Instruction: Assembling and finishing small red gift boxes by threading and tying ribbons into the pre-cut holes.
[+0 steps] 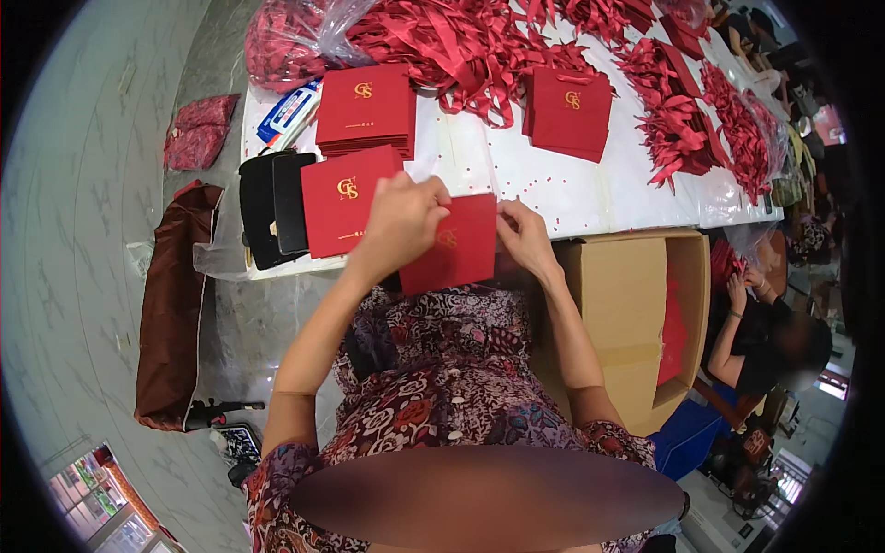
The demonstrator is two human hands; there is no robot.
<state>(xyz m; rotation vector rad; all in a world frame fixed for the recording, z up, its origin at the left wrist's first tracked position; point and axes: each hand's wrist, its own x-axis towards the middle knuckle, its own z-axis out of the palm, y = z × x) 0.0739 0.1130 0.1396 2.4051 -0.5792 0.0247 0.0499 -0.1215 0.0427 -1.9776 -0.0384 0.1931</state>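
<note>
"Where's the red bag [473, 249]?"
"At the table's [567, 203] near edge, between both hands. The right hand's [524, 230] grip pinches its corner; whether the left hand's [406, 217] has closed, I can't tell."
"Risk?"
"Uneven pulling could crease it; a wrist might nudge the neighbouring stack [336, 217]."

dark garment [442, 387], red and purple flower print [415, 410], pale buttons [455, 400], short patterned sleeves [616, 441]

A white table [572, 207] bears red ribbons [433, 41], stacked red bags [364, 106] and small red specks.
</note>
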